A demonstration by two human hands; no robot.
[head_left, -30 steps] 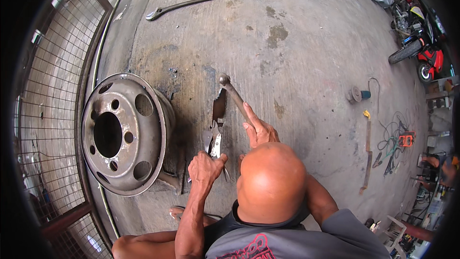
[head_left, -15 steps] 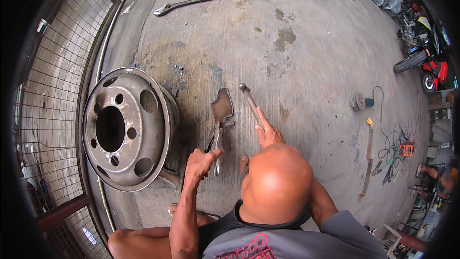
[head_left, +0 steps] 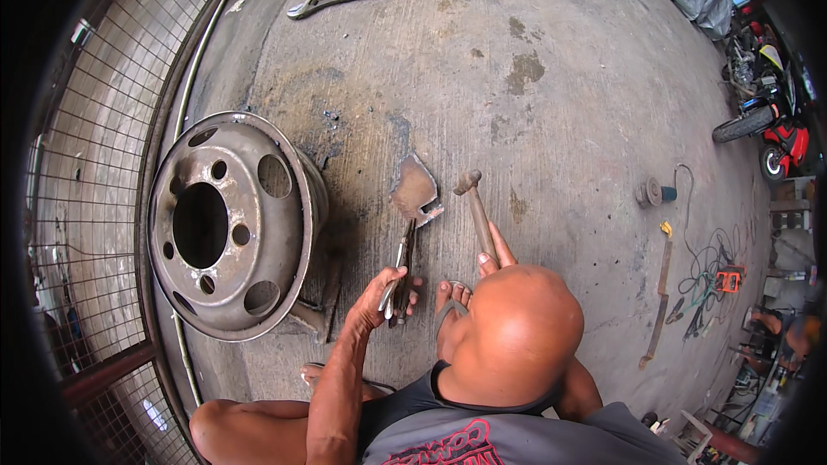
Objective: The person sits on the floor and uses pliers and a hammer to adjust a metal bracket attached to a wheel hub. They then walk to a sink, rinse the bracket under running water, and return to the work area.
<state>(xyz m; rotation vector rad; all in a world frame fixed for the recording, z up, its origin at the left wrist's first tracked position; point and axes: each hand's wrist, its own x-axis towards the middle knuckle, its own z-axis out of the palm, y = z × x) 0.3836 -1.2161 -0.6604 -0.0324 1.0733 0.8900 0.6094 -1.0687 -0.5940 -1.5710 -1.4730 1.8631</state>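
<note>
My left hand (head_left: 379, 297) is closed around the handles of a pair of pliers (head_left: 405, 251). The jaws of the pliers meet the near edge of a flat, rusty metal plate (head_left: 413, 185). This plate has an irregular outline and a notched corner, and it lies on or just over the concrete. In my right hand (head_left: 500, 251) is a hammer (head_left: 479, 215), its head pointing away from me, to the right of the plate and apart from it. My own head hides part of the right hand and forearm.
A large steel wheel rim (head_left: 269, 237) stands at the left beside a mesh gate (head_left: 99, 146). An adjustable wrench (head_left: 353, 0) lies far ahead. To the right are an angle grinder (head_left: 655, 193), a metal strip (head_left: 662, 293), cables and an orange device (head_left: 730, 279); motorcycles stand beyond.
The plate has turned, and the pliers stand at a different slant. My left fingers have shifted on the handles. The hammer has moved right and nearer to me, its head turned.
</note>
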